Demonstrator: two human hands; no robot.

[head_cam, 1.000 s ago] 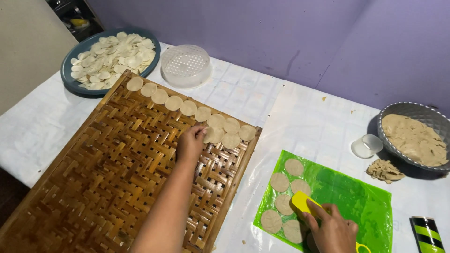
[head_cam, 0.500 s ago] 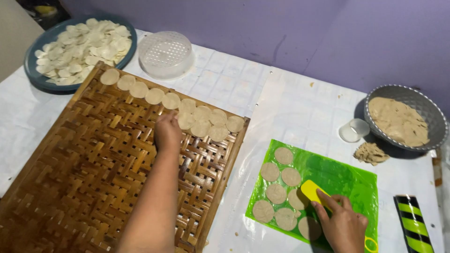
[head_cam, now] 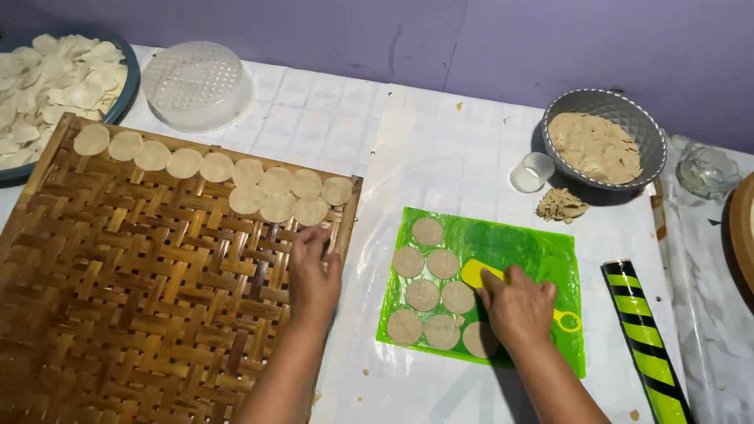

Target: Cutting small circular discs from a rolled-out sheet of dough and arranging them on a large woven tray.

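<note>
Dough rounds [head_cam: 424,294] lie in a cluster on the green mat [head_cam: 542,255], more of them in rows along the woven bamboo tray's [head_cam: 118,298] far edge. Right hand [head_cam: 518,306] grips a yellow scraper [head_cam: 475,272] beside the rounds; left hand [head_cam: 312,271] rests flat and empty-looking on the tray

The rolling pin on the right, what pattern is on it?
Green and black diagonal stripes on the rolling pin, seen in the head view.

The right hand [head_cam: 518,308] covers most of the flat yellow plastic scraper [head_cam: 481,274]; the blue round dish of pale discs [head_cam: 126,88] is cut off at left.
</note>
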